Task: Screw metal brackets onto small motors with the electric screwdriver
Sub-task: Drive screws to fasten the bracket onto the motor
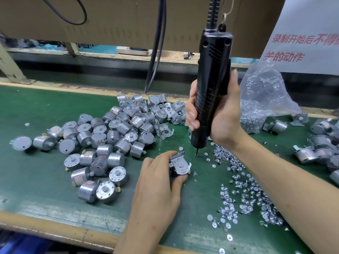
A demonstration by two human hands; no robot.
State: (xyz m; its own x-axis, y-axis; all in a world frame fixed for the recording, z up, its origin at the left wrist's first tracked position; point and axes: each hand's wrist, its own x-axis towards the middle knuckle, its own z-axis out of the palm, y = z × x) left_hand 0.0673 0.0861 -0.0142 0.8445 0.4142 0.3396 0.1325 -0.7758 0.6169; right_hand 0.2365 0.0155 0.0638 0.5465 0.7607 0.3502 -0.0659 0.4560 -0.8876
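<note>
Head view, from over the bench: the left hand (157, 182) curls round a small round metal motor (181, 164) with a bent sheet-metal bracket (183, 170) laid over its shaft face. The thumb is on the near edge and the fingers are over the far side, holding it down on the green bench mat (45, 110). The right hand (222, 116) is wrapped tight round the ribbed grip of the black plastic electric screwdriver (212, 79), which hangs from a black cable (213, 10) overhead. Its thin bit points straight down at a single flat-headed screw (196, 154) on the mat, just beside the bracket. Whether the tip touches it I can't make out.

The motor looks dense for its size, a smooth, hard can that I'd expect to roll or twist under the driver's torque. Holding it by the round sides, with the bracket pinned flat and fingers kept off the screw holes, seems right. The bracket is thin, stiff, sharp-edged sheet, light and likely to slide until the first screw bites. The screw is tiny, shiny and easy to flick away.

Left of the hands lies a heap of bare silver motors (110, 140), with loose brackets (171, 112) behind it. To the right are strewn bright screws (247, 198) and a crinkled clear plastic bag (262, 96) holding more.
</note>
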